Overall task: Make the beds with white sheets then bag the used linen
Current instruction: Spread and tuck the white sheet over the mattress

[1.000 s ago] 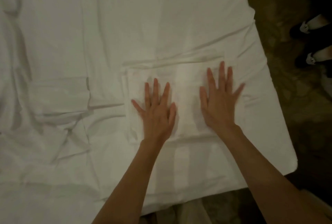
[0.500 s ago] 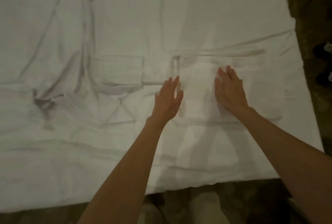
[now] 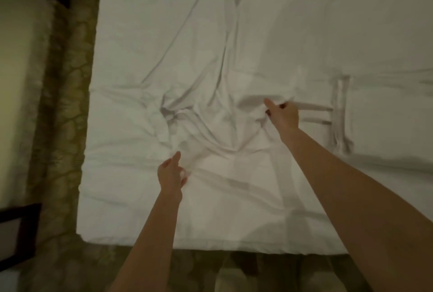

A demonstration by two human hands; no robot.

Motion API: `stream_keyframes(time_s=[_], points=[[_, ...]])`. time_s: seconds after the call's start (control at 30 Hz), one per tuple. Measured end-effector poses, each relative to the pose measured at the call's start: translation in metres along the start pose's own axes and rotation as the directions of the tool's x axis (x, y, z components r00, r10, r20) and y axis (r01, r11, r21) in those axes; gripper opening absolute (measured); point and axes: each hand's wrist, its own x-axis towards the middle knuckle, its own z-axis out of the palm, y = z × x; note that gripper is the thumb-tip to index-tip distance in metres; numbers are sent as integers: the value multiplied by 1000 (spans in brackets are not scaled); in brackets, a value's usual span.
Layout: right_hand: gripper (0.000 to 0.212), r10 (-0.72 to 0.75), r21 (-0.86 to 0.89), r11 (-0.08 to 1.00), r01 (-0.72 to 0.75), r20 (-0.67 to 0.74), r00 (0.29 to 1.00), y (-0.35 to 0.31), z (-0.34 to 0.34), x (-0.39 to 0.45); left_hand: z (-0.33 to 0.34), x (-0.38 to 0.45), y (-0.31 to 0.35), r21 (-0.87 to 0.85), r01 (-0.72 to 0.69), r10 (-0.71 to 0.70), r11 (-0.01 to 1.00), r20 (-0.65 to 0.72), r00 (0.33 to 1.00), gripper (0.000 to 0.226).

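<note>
A rumpled white sheet (image 3: 210, 127) lies spread over the bed (image 3: 257, 22), bunched into creases near the middle. My left hand (image 3: 171, 173) is low on the bunched part, its fingers curled into a fold of the sheet. My right hand (image 3: 282, 115) reaches further in and grips a raised fold edge of the same sheet, thumb pointing left. A flat folded white sheet (image 3: 339, 113) lies on the bed just right of my right hand, blurred.
The bed's near edge (image 3: 210, 246) runs across the bottom and its left edge is at about a fifth of the width. Patterned carpet (image 3: 65, 104) lies left and in front. Dark-framed furniture (image 3: 21, 219) and a pale surface (image 3: 16, 81) stand at the far left.
The view has swung left along the bed. Both hands have lifted off the folded sheet they were pressing flat and moved left onto the rumpled sheet, fingers now curled into its folds.
</note>
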Motion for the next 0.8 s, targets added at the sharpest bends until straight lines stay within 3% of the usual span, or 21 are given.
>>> stream_keyframes(time_s=[0.07,0.13,0.2,0.3,0.4,0.57,0.6,0.67,0.8], points=[[17,-45,70,996,48,-51,998,-4,8,-3,-14,12,-4,-57,141,-134,988,110,985,23],[14,-64,83,994,71,-87,994,-6,9,-8,-11,15,-5,-114,209,-179,971,227,957,18],[23,-39,119,991,54,-118,992,-3,6,-10,2,11,-2,-128,250,-188,960,366,912,13],[33,36,233,972,3,-163,986,4,-3,-19,28,3,-1,-67,267,-197,961,510,837,41],[34,62,310,951,12,-229,972,7,-22,-25,42,-3,-6,-54,261,-210,964,447,870,11],[27,13,233,970,67,-325,946,-1,-65,-22,38,2,-19,-129,148,-129,980,148,981,19],[20,7,218,973,75,-352,936,-2,-74,-19,34,5,-20,-188,147,-123,971,131,984,22],[7,15,203,976,73,-400,916,-4,-90,-16,26,7,-12,-322,150,-104,935,157,982,9],[28,59,206,978,25,-393,918,0,-103,-13,14,20,17,-439,126,-29,890,221,975,19]])
